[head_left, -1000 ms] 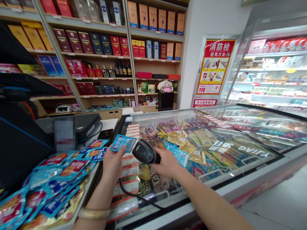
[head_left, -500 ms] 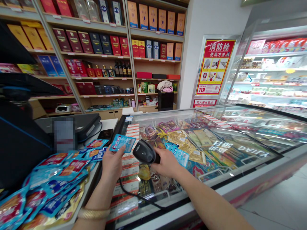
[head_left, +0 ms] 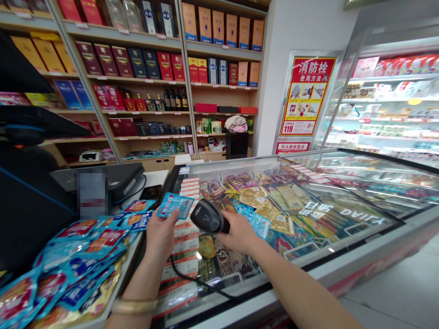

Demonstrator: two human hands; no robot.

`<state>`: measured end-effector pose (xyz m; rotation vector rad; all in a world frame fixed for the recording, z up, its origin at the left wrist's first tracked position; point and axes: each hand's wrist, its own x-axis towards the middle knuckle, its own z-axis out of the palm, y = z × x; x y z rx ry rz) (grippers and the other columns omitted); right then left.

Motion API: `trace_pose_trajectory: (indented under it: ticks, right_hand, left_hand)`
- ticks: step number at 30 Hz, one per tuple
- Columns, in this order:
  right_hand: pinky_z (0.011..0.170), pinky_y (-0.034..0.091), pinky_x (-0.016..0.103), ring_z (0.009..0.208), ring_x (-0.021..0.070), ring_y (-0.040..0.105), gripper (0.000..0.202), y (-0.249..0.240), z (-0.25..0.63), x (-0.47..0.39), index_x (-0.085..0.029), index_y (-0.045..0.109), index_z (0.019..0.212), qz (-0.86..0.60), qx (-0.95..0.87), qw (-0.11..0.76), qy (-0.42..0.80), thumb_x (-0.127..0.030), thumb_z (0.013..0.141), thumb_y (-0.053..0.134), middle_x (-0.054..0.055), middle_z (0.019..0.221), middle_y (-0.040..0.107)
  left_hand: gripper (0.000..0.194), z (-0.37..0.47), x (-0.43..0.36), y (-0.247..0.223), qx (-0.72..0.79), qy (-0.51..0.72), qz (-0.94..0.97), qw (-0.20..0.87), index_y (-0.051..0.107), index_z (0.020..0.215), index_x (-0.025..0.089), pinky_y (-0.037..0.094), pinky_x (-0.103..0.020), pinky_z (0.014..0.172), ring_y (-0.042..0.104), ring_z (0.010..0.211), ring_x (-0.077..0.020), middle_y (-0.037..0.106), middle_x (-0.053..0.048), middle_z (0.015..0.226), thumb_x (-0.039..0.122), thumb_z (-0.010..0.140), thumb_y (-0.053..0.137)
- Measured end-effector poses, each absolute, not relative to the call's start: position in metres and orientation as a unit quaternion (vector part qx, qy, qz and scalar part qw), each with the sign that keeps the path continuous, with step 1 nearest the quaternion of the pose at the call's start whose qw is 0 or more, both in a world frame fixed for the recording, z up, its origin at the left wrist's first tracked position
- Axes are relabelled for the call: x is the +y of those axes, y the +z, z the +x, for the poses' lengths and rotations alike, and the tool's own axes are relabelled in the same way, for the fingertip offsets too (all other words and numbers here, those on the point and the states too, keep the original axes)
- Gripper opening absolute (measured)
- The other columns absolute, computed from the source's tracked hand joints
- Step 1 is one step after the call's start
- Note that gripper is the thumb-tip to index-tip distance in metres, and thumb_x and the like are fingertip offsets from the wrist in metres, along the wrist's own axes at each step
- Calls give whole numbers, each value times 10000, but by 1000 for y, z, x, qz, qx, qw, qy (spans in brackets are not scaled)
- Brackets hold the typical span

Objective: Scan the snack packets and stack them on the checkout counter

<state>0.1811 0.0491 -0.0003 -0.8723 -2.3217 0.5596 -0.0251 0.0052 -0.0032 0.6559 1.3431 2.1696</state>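
Observation:
My left hand (head_left: 161,232) pinches a small light-blue snack packet (head_left: 175,205), its printed side with a pale label facing up. In my right hand (head_left: 238,231) is a black barcode scanner (head_left: 207,216), its head pointing left at the packet, a short gap between them. The scanner's cable (head_left: 192,277) runs below over the glass. Left of my left hand, a heap of blue snack packets (head_left: 85,256) with red and dark-blue prints covers the counter. On the freezer glass to the right lie more packets, gold ones (head_left: 264,205) and blue ones (head_left: 258,224).
A glass-topped chest freezer (head_left: 308,256) stretches under my hands to the right. A black device (head_left: 126,180) and a dark phone-like slab (head_left: 152,193) sit at the counter's back. Shelves of boxed bottles (head_left: 144,61) stand behind, a lit display fridge (head_left: 394,114) at the right.
Almost nothing differs. Both hands, the packet and the scanner stay in nearly the same place.

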Motion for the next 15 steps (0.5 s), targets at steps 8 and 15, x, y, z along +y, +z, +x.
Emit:
trace_pose_trajectory:
  ticks: [8, 15]
  right_hand:
    - [664, 428, 250, 714, 180, 612, 204, 8, 196, 58, -206, 649, 901, -347, -826, 390, 214, -258, 705, 622, 26, 792, 695]
    - [653, 465, 302, 708, 222, 616, 314, 21, 269, 91, -167, 672, 896, -423, -703, 537, 193, -422, 735, 585, 65, 769, 701]
  left_hand:
    - [477, -25, 8, -6, 546, 761, 238, 257, 594, 876, 173, 499, -326, 728, 606, 674, -150, 664, 8, 764, 330, 471, 791]
    - [478, 19, 21, 14, 543, 685, 319, 368, 603, 902, 159, 502, -298, 683, 614, 678, -151, 673, -10, 770, 297, 480, 778]
